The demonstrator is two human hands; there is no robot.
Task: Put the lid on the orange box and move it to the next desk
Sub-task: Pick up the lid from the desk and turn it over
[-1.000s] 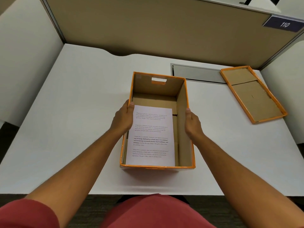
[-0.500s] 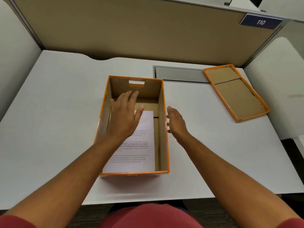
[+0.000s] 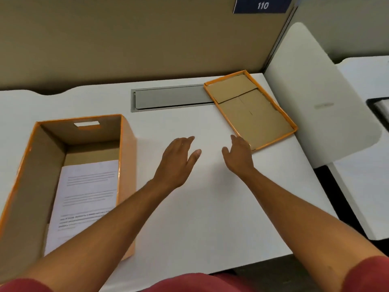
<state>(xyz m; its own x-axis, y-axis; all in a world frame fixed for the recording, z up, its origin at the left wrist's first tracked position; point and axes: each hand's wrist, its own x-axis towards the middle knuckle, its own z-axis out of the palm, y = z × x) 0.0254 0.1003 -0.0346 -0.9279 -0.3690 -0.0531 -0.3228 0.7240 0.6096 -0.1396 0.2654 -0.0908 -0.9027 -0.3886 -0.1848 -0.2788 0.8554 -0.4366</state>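
At the right of the frame, the lid lies upside down on the white counter, its brown inside facing up and its far corner overlapping the grey cable tray. The orange box stands open at the lower left, well apart from the lid, with a printed sheet flat on its bottom. Both hands hover over the bare counter between the two. The right hand is empty, its grip wide and its fingertips just beside the lid's near corner. The left hand is empty too, fingers spread and loose, midway between box and lid.

The likely next step is picking up the lid, and it has to be turned over before it will seat. Taken by one corner alone, the shallow cardboard could flex or slip from the grip. Lowered askew, its rim could catch on the box's wall and buckle it, or sit crooked and come loose during the carry to the next desk at the far right.
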